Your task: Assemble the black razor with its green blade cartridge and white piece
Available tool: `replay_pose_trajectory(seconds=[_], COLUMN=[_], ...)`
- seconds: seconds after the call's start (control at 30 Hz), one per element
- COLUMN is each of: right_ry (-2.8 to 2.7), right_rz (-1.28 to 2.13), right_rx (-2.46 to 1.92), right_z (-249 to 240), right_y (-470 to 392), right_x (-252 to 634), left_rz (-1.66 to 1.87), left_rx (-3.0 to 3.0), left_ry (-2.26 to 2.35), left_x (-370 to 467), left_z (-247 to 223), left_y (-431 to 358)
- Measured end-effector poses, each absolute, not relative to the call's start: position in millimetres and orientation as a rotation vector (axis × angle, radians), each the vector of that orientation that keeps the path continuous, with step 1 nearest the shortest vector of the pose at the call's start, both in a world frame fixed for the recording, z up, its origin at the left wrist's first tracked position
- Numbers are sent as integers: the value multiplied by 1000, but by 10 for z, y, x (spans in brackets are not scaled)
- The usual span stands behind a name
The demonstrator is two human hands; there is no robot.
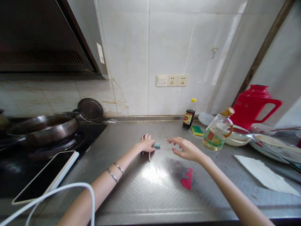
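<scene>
My left hand (147,145) rests low over the steel countertop, fingers curled down around something mostly hidden beneath it. A small green-and-white piece (156,146) shows beside the thumb, and a short pale strip (149,157) pokes out below the palm. Dark bits show at the hand's left edge; I cannot make out what they belong to. To the right, my right hand (184,148) hovers above the counter with its fingers apart, holding nothing. Below it, a torn-edged pink patch (187,179) lies on the metal.
At left are a steel pan (47,125) on the stove and a phone (47,177) near a white cable (87,185). At right stand a soy sauce bottle (189,114), sponge (197,130), oil jug (215,135), red thermos (249,106), dishes and a white napkin (265,174).
</scene>
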State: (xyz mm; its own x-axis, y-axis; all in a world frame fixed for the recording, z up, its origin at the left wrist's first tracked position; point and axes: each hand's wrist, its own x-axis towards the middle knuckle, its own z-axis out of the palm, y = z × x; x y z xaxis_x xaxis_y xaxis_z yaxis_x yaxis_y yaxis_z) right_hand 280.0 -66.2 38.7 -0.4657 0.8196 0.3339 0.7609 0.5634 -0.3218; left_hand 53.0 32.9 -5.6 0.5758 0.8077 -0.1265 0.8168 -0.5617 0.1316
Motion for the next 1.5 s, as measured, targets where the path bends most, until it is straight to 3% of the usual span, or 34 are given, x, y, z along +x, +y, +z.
replay_pose_trajectory(seconds=[0.2, 0.37, 0.93, 1.5], right_ry=[-2292, -2305, -2394, -2337], right_rz=[221, 279, 381, 461], right_rx=[-1244, -1203, -1268, -1303], right_z=[251, 51, -200, -190], right_y=[-551, -327, 131, 134], right_x=[2706, 2578, 2382, 2456], left_rz=[264, 545, 190, 120], left_rx=[2615, 2379, 2229, 2279], left_ry=[1394, 1708, 2020, 1990], left_x=[469, 269, 165, 197], left_z=[-44, 3, 55, -33], left_y=[307, 317, 13, 26])
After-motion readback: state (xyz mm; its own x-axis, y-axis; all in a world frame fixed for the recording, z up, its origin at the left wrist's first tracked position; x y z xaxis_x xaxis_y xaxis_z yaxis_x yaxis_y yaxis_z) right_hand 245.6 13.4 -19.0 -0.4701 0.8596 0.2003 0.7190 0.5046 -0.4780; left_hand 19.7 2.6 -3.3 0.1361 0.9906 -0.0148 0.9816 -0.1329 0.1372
